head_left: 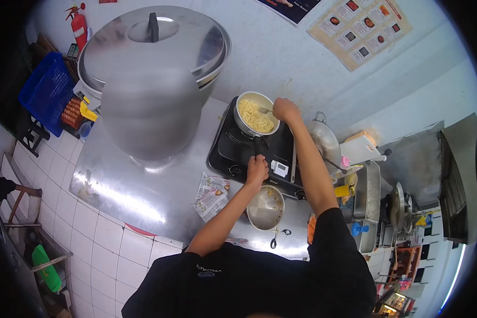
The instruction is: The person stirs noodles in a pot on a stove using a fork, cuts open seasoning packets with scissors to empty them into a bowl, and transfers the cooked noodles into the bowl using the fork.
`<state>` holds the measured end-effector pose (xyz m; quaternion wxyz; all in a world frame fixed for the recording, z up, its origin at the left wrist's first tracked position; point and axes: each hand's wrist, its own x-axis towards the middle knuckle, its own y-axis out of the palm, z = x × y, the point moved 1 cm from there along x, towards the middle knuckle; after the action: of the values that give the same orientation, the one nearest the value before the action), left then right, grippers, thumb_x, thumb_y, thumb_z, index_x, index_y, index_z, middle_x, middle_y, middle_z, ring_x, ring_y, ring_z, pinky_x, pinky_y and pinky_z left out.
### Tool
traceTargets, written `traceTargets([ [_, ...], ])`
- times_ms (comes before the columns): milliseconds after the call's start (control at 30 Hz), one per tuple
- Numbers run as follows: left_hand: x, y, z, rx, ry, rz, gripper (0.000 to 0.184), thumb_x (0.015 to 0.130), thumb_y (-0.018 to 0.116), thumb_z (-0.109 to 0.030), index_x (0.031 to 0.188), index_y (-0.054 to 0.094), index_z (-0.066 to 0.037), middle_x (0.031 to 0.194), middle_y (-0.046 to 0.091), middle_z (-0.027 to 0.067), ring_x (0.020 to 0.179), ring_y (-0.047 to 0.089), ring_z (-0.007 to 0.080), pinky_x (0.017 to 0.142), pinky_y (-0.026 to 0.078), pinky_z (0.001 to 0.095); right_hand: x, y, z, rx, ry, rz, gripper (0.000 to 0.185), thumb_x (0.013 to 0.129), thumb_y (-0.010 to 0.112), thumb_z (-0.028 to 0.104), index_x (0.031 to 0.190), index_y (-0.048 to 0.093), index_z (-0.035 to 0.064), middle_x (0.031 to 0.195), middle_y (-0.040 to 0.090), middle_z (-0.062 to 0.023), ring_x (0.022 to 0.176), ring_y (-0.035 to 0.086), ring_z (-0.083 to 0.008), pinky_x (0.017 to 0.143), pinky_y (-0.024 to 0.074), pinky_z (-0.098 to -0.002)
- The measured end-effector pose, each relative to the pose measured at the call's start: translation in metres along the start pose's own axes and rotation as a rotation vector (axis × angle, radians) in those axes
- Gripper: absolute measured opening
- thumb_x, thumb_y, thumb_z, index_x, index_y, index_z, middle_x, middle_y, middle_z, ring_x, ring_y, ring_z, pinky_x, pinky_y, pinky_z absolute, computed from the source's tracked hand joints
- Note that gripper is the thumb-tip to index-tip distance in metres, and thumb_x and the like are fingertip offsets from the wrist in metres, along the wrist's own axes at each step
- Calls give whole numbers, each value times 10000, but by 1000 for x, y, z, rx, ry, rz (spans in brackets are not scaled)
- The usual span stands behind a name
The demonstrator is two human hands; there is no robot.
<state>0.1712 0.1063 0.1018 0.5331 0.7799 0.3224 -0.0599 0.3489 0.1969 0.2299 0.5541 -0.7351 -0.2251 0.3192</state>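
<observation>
A small saucepan (240,123) with yellow noodles (255,115) in it stands on the black gas stove (225,152). My left hand (257,170) is wrapped round the saucepan's black handle (258,146), which points toward me. At the pan's right rim my right hand (286,109) grips a utensil (265,111) whose metal end reaches into the noodles. A small white device (279,168) lies on the stove front. Torn printed packets (211,204) rest on the steel counter left of a metal bowl (265,214) with food residue inside.
A very large lidded pot (196,53) stands at the back left, with a blurred grey round object (151,114) before it. Black-handled scissors (274,242) lie near the front edge. To the right are a wok (323,139), a yellow-capped bottle (343,191) and metal trays (367,193).
</observation>
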Motion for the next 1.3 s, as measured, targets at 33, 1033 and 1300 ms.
traceTargets([
  [33, 1, 0, 2, 1, 6, 14, 116, 981, 427, -220, 934, 428, -114, 604, 333, -62, 415, 271, 30, 345, 191, 230, -6, -2, 1, 28, -23, -51, 262, 816, 548, 99, 1012, 680, -14, 1073, 657, -247, 990, 652, -387, 832, 534, -452],
  [1033, 1, -4, 1, 6, -4, 27, 133, 962, 465, -240, 947, 410, -119, 629, 358, -53, 425, 296, 29, 352, 199, 224, -15, 14, -15, -138, -145, -113, 218, 778, 613, 71, 967, 689, -4, 1003, 679, -223, 945, 670, -367, 791, 550, -444],
  [1300, 0, -2, -2, 0, 1, 7, 126, 964, 457, -232, 957, 420, -111, 630, 361, -54, 428, 297, 30, 353, 196, 223, -23, -3, -12, -67, -92, -170, 202, 796, 607, 93, 955, 694, 5, 977, 686, -214, 912, 680, -363, 771, 552, -445],
])
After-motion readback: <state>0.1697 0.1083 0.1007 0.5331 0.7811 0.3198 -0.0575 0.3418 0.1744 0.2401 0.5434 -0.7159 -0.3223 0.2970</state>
